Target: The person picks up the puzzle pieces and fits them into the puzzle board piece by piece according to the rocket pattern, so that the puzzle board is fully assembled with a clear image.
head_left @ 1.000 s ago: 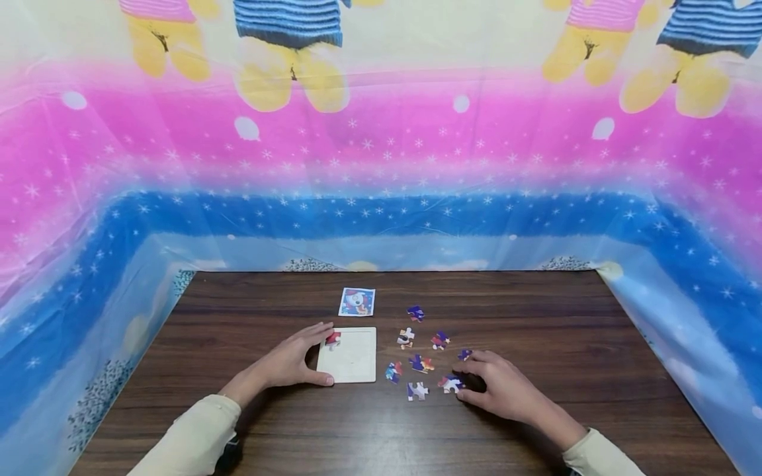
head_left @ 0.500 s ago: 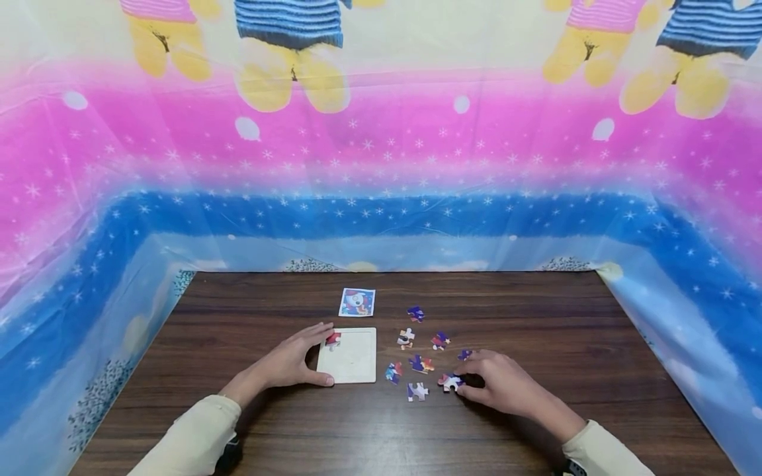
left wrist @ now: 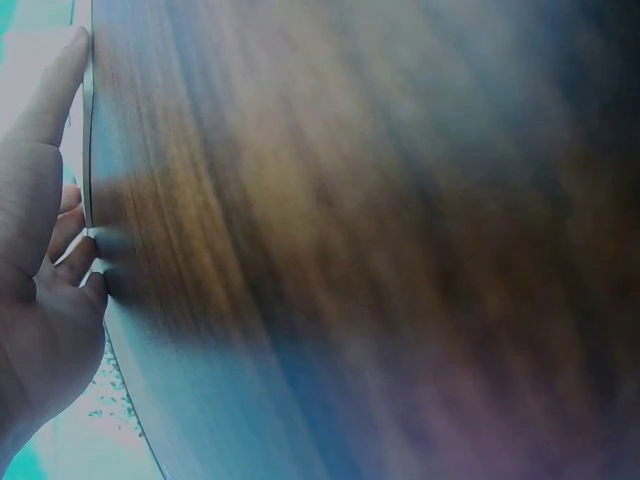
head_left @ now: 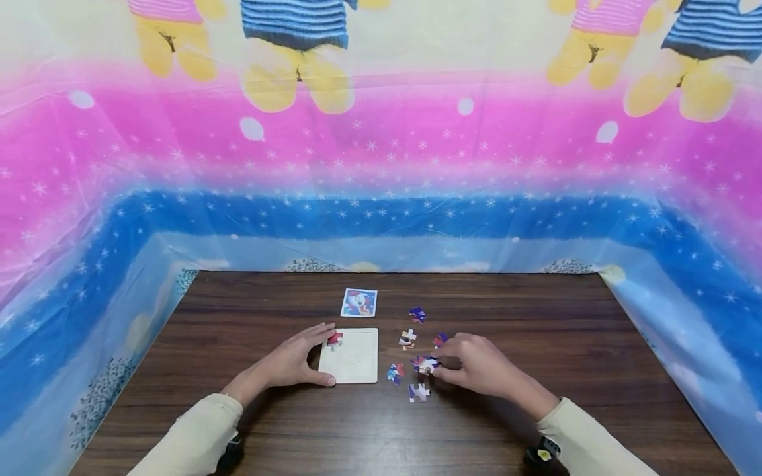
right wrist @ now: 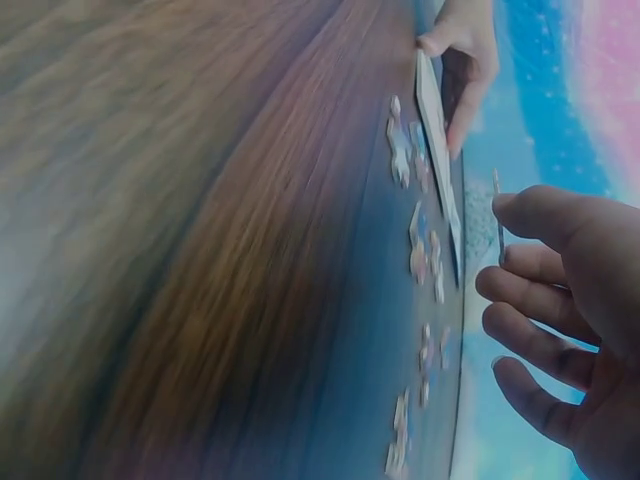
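While right hand pinches partly hidden puzzle piece | left hand grips tray, partly covered

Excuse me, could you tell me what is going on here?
A person is handling jigsaw pieces. Their right hand pinches a puzzle piece, raised above the table, near loose pieces lying right of the tray. Their left hand rests against the tray's left side. One red piece sits in its far left corner; a picture card lies beyond.
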`<state>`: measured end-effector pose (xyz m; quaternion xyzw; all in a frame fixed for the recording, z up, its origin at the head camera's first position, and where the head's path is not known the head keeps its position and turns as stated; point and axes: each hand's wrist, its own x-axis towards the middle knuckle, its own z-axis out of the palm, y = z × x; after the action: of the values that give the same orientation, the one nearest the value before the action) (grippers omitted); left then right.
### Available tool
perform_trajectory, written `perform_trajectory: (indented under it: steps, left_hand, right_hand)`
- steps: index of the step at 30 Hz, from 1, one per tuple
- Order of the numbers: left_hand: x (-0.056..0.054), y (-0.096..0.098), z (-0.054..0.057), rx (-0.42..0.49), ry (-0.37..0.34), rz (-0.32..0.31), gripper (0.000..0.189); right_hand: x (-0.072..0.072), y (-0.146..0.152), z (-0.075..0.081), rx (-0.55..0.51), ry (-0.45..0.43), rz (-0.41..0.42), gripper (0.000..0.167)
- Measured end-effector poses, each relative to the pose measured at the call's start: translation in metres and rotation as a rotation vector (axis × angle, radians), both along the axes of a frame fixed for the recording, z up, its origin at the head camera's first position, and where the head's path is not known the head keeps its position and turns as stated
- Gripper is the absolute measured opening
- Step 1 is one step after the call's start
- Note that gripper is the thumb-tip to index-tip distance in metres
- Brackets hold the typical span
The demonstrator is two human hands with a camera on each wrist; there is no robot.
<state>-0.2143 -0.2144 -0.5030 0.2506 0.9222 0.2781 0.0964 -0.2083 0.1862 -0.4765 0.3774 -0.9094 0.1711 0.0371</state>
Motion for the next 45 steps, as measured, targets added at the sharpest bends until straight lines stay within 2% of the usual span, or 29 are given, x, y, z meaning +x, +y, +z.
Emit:
perform_trajectory:
  steps: [14,23,37,45]
  left_hand:
    - [-0.001,0.001,-0.001,-0.010,-0.004,0.010,0.103]
    - [-0.001,0.000,-0.001,-0.013,-0.014,0.011,0.103]
    - [-0.001,-0.001,-0.001,-0.005,-0.034,0.009,0.102]
    - [-0.002,-0.001,-0.001,0.004,-0.030,0.007,0.102]
  right_hand:
    - [-0.023,-0.058,-0.005,-0.063,0.031,0.046,0.026]
    - [-0.035,-0.092,-0.005,-0.039,0.026,0.047,0.028]
    - [-0.056,-0.126,-0.012,-0.009,0.001,0.048,0.030]
    - [-0.061,-0.142,-0.016,0.010,-0.020,0.024,0.029]
